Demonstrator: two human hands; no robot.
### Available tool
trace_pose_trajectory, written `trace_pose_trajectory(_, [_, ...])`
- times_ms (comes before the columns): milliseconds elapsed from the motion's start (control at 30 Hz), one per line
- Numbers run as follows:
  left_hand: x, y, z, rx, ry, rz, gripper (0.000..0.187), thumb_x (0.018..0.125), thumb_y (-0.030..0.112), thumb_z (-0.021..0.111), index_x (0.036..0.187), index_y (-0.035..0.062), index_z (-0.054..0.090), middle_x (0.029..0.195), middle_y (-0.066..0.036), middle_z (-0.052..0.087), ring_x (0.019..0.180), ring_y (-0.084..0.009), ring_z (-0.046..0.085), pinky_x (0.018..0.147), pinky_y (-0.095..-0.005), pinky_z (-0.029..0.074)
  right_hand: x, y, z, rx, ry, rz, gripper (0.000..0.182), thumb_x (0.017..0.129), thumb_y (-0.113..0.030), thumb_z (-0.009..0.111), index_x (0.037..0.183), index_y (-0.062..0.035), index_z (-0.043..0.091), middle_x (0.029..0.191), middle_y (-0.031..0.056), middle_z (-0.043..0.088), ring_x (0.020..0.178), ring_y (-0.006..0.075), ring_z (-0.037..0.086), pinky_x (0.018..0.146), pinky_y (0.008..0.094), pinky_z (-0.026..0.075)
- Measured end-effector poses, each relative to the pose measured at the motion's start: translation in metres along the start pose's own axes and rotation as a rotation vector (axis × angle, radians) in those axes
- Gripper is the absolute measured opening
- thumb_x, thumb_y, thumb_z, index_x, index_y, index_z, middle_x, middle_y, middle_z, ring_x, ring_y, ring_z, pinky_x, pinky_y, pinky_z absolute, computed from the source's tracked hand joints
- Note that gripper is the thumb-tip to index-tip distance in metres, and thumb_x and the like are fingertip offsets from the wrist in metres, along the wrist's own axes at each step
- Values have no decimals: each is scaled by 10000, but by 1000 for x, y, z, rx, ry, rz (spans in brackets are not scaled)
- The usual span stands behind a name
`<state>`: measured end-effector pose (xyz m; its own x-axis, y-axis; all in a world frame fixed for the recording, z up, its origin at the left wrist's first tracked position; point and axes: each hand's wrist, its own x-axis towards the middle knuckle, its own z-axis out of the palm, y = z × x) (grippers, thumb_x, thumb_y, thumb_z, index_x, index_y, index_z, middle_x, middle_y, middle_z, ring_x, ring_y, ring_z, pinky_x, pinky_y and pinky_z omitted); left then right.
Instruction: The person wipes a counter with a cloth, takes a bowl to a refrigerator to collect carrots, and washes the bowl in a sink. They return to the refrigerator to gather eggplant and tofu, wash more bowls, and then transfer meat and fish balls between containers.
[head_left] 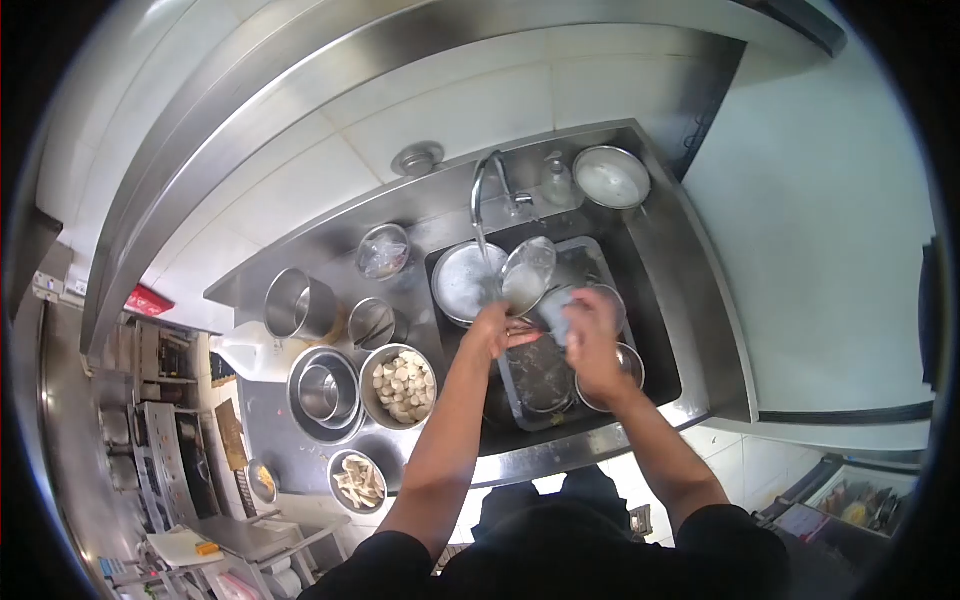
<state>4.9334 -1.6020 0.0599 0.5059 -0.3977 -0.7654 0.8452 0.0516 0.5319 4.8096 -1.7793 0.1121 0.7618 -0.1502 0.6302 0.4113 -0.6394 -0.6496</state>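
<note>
Over the sink (655,375), my left hand (496,330) grips the near edge of a small, wet metal bowl (530,272), which is tilted. My right hand (594,335), smeared by motion, has its fingers closed on a light-blue scrubbing cloth (556,312) just right of the bowl. Water runs from the curved faucet (480,205) onto a round, whitish-looking vessel (466,283) at the sink's left. More round metal bowls (628,368) and a dark rectangular tray (530,385) lie in the sink beneath my hands.
Left on the steel counter stand a pot of mushrooms (400,388), a bowl of pale sliced pieces (358,482), nested metal bowls (325,392), a tall pot (300,304) and a white jug (255,352). Behind the sink are a soap bottle (557,180) and a large bowl (612,178).
</note>
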Motion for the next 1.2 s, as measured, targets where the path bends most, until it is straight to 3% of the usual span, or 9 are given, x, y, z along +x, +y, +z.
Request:
trace_pose_trajectory(167, [4, -37, 10, -61, 0, -10, 186, 1020, 193, 485, 1019, 29, 573, 947, -95, 588, 724, -174, 561, 597, -274, 520, 16, 20, 12, -171, 6, -188, 422, 744, -12, 576, 1156, -74, 645, 1286, 165, 596, 1150, 391, 583, 986, 464, 495])
trace_pose_trajectory(267, [18, -40, -22, 113, -118, 11, 137, 1002, 126, 479, 964, 32, 572, 836, -63, 571, 633, -133, 519, 528, -265, 444, 44, 51, 9, 118, 26, 66, 347, 823, -79, 554, 1154, -64, 659, 1157, 130, 668, 1076, 327, 648, 941, 422, 525])
trace_pose_trajectory(500, [24, -69, -30, -261, -531, -90, 210, 992, 222, 515, 1044, 60, 637, 777, -41, 624, 470, -120, 476, 349, -253, 299, 48, 172, 33, 1344, -667, 1170, 440, 1001, -294, 475, 1267, 21, 629, 1233, 144, 708, 1089, 254, 702, 975, 392, 551])
trace_pose_trajectory(600, [22, -97, -10, -497, -478, -73, 262, 984, 327, 553, 1044, 90, 647, 785, -27, 644, 505, -125, 520, 350, -249, 318, 27, 103, 13, 1837, -400, 1271, 510, 1012, -366, 449, 1307, 19, 608, 1243, 158, 697, 1082, 297, 696, 975, 432, 549])
trace_pose_trajectory(767, [38, -128, 9, -709, -614, 92, 194, 997, 234, 566, 1107, 94, 642, 947, -85, 702, 605, -158, 632, 413, -253, 441, -62, 89, 63, 1826, 179, 1384, 544, 1032, -498, 413, 1318, -79, 609, 1274, 109, 668, 1165, 307, 623, 1033, 475, 473])
trace_pose_trajectory(833, [45, -136, 13, -154, 14, 685, 201, 1010, 183, 532, 1183, 107, 599, 1038, -104, 690, 709, -231, 670, 431, -277, 468, -76, 70, 60, 1645, 244, 1354, 525, 1050, -471, 384, 1338, -83, 591, 1310, 89, 648, 1180, 285, 606, 1033, 459, 466])
trace_pose_trajectory(900, [39, -117, 15, 257, 214, 889, 230, 987, 128, 542, 1211, 111, 592, 1053, -100, 684, 734, -230, 662, 442, -291, 474, -68, 59, 55, 1370, 342, 1359, 546, 1066, -445, 368, 1433, -68, 514, 1355, 70, 617, 1181, 231, 591, 1007, 416, 462])
trace_pose_trajectory(967, [12, -78, 32, -85, 467, 396, 266, 951, 72, 562, 1210, 115, 608, 1051, -83, 682, 754, -202, 644, 446, -314, 461, -42, 66, 38, 1033, 396, 1304, 582, 1056, -445, 415, 1477, -45, 466, 1368, 91, 613, 1208, 244, 584, 1025, 406, 446])
trace_pose_trajectory(1200, [-9, -7, 7, 48, 390, 670, 440, 904, 29, 523, 1328, 92, 620, 1009, -115, 703, 642, -192, 643, 424, -311, 513, 149, 125, -28, 62, 98, 704, 722, 967, -428, 621, 1464, 65, 442, 1479, 282, 486, 1400, 395, 447, 1169, 450, 337])
